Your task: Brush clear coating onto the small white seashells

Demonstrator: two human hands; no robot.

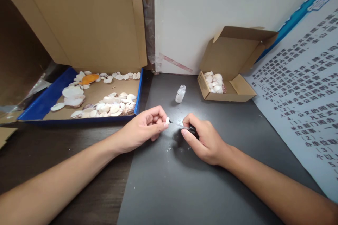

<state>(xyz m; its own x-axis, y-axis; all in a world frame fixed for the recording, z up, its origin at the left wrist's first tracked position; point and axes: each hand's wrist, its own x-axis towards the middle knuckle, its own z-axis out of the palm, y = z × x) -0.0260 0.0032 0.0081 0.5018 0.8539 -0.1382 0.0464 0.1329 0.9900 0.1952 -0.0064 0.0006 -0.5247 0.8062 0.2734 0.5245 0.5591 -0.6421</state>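
Between the fingertips of my left hand is a small white shell, held over the dark grey mat. My right hand grips the black cap of a thin applicator brush. The brush's dark tip points left and meets the shell or sits right beside it; I cannot tell which. Just beyond both hands stands a small uncapped bottle, clear with whitish contents.
A blue-edged cardboard box with its lid raised holds many shells and an orange piece at left. Back right, a smaller open box contains white shells. A printed sheet lines the right side. Specks dot the mat.
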